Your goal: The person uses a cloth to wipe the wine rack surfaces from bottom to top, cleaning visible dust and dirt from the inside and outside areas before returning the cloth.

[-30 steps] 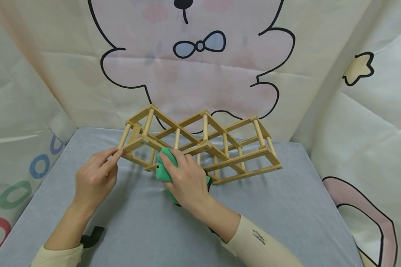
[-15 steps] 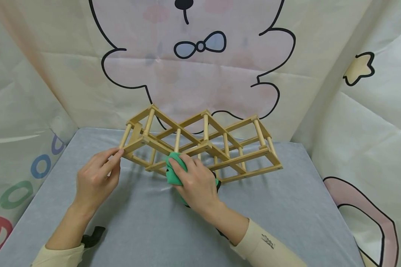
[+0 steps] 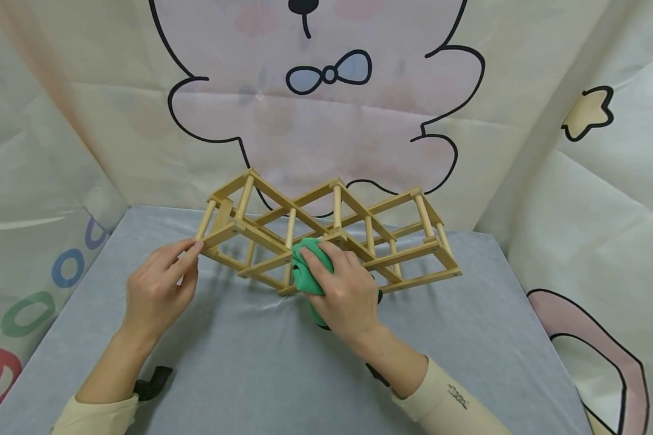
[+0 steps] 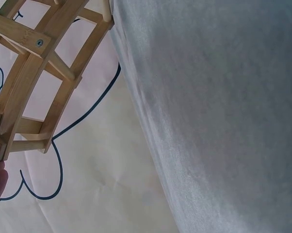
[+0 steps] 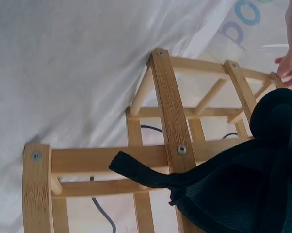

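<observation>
The left hand (image 3: 156, 289) reaches forward with fingers extended, fingertips together (thumb beside them). The right hand (image 3: 346, 293) lies palm down, fingers curled in a grip, both forearms in cream sleeves.

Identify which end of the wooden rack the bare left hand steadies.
The rack's left end: the left hand touches the corner of the wooden rack there, while the right hand presses a green cloth mid-rack.
</observation>
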`<action>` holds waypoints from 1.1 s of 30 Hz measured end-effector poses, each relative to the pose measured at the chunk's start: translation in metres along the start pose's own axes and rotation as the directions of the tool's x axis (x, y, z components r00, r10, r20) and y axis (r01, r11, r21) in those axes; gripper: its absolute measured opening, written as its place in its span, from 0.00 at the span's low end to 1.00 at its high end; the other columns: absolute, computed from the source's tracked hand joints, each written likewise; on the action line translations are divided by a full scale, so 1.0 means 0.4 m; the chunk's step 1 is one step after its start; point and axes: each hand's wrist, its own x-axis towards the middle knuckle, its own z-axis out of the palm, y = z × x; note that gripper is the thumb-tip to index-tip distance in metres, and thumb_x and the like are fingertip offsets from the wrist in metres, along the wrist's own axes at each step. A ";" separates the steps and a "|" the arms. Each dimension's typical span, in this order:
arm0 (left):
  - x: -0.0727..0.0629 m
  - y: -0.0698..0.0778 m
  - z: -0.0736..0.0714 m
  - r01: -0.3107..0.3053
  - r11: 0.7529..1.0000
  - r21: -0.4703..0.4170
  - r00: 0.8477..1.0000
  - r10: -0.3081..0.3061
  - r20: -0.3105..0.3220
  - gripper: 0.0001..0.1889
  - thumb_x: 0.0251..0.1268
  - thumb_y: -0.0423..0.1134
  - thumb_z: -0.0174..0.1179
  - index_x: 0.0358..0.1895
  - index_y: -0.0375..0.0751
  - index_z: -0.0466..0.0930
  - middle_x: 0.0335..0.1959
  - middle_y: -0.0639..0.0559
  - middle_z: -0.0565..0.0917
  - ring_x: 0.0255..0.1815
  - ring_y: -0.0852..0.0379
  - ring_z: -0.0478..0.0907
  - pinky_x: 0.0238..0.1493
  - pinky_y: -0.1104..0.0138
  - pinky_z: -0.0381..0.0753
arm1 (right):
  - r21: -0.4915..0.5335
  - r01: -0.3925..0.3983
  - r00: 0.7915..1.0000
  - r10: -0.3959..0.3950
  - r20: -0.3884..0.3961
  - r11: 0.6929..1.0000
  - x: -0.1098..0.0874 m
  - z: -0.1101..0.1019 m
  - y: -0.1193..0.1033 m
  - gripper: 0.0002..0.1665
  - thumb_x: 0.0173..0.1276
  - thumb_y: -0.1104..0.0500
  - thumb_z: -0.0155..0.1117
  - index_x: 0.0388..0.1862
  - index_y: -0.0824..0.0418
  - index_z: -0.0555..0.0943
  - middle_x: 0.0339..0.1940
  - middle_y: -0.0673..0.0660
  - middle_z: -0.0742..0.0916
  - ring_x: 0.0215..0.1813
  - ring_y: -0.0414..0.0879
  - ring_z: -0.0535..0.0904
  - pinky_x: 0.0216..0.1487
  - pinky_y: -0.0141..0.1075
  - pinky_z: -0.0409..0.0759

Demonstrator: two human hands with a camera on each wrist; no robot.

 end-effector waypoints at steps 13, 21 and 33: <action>-0.001 0.003 0.004 -0.001 1.000 -0.001 1.000 0.001 0.012 0.18 0.59 0.22 0.61 0.52 0.32 0.90 0.45 0.35 0.89 0.34 0.34 0.85 0.27 0.47 0.82 | 0.031 -0.027 0.998 0.028 -0.064 0.999 0.003 -0.046 0.035 0.25 0.60 0.63 0.79 0.58 0.58 0.88 0.55 0.65 0.87 0.47 0.62 0.86 0.43 0.52 0.90; -0.002 0.001 0.000 0.001 1.000 0.010 1.000 -0.001 0.011 0.18 0.59 0.22 0.61 0.52 0.32 0.90 0.45 0.36 0.89 0.35 0.35 0.85 0.28 0.48 0.82 | 0.048 -0.045 0.995 0.049 -0.090 0.998 -0.002 -0.055 0.043 0.26 0.59 0.62 0.81 0.58 0.58 0.89 0.54 0.65 0.87 0.45 0.63 0.86 0.42 0.53 0.90; -0.004 -0.002 0.000 -0.015 1.000 0.021 1.000 0.015 0.004 0.19 0.59 0.22 0.60 0.53 0.33 0.90 0.45 0.36 0.89 0.35 0.35 0.85 0.27 0.48 0.83 | 0.048 -0.041 0.991 0.047 -0.126 0.998 -0.039 -0.054 0.073 0.27 0.54 0.66 0.81 0.56 0.59 0.89 0.52 0.64 0.87 0.43 0.62 0.85 0.39 0.54 0.89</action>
